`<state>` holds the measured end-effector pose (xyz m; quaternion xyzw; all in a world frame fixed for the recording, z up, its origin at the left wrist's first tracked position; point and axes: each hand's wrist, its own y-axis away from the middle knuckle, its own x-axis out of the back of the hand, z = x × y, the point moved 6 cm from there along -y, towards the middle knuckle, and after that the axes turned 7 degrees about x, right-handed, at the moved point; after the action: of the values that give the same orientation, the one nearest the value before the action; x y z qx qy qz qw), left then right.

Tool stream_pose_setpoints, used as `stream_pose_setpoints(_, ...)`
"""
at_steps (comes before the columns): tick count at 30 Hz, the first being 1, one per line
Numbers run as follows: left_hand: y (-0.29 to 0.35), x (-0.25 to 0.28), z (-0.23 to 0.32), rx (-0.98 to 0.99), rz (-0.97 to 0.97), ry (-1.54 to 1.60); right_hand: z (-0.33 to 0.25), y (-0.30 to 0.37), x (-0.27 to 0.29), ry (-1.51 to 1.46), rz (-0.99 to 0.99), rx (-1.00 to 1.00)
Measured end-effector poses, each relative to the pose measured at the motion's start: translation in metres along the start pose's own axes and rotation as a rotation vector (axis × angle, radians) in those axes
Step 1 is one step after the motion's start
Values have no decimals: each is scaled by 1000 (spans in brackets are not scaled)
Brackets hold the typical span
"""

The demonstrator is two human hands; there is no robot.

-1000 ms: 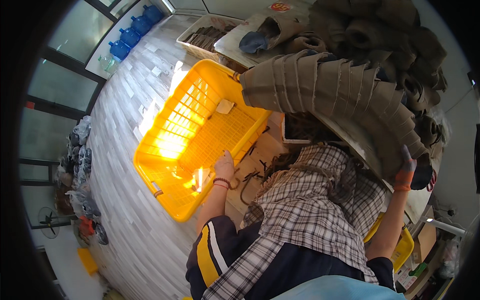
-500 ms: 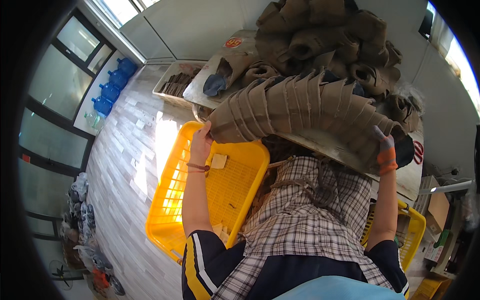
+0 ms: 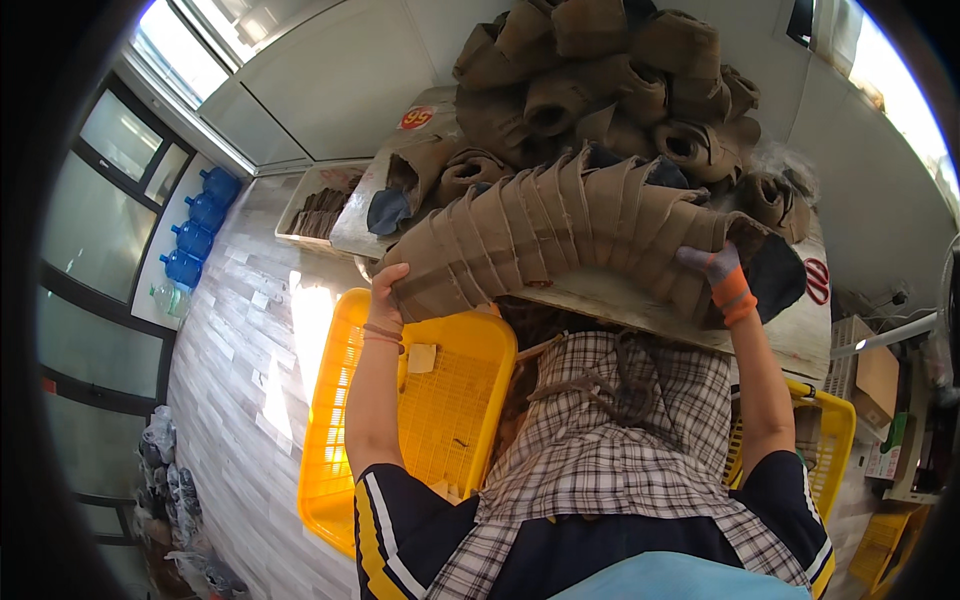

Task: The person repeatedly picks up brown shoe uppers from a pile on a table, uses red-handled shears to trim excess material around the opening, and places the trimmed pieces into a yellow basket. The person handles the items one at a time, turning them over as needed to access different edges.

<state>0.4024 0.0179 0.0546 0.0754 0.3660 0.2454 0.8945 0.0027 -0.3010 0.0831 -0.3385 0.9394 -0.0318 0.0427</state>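
A long arched stack of brown suede-like pieces (image 3: 540, 225), nested one in another, stretches between my two hands above the table's front edge. My bare left hand (image 3: 387, 290) grips its left end, with the thumb on top. My right hand (image 3: 727, 280), in a grey and orange glove, is closed on the stack near its right end. Beyond that hand a wide flap shows its dark blue inner face (image 3: 775, 275). The fingers under the stack are hidden on both sides. Just behind it, rolled brown bundles (image 3: 600, 90) are heaped on the table (image 3: 800, 335).
A yellow plastic basket (image 3: 505, 375) stands on the floor below my left arm, with a few scraps inside. Another yellow basket (image 3: 835, 440) is by my right side. A pale bin (image 3: 290, 215) of brown pieces stands beyond the table's left end. Blue water bottles (image 3: 190, 235) line the wall.
The view has shifted slightly. My right hand has moved inward along the stack, and the right end has opened out, showing more dark blue lining. My left hand keeps its grip.
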Motion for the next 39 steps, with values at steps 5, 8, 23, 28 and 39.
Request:
stream_pose_setpoints(5,26,-6,-2,-50,-39,26,-44,18,-10,62,-41,94)
stream_pose_setpoints(8,71,-20,-3,-91,-93,-1,-59,31,-14,76,-104,131)
stream_pose_setpoints(23,437,96,-148,-636,703,292,-31,41,-331,7,-1047,106)
stream_pose_setpoints(28,511,132,-206,-719,1003,359,40,52,-451,-12,-1338,27)
stream_pose_setpoints(39,510,323,-314,-23,1551,-81,241,31,-467,876,-1169,129)
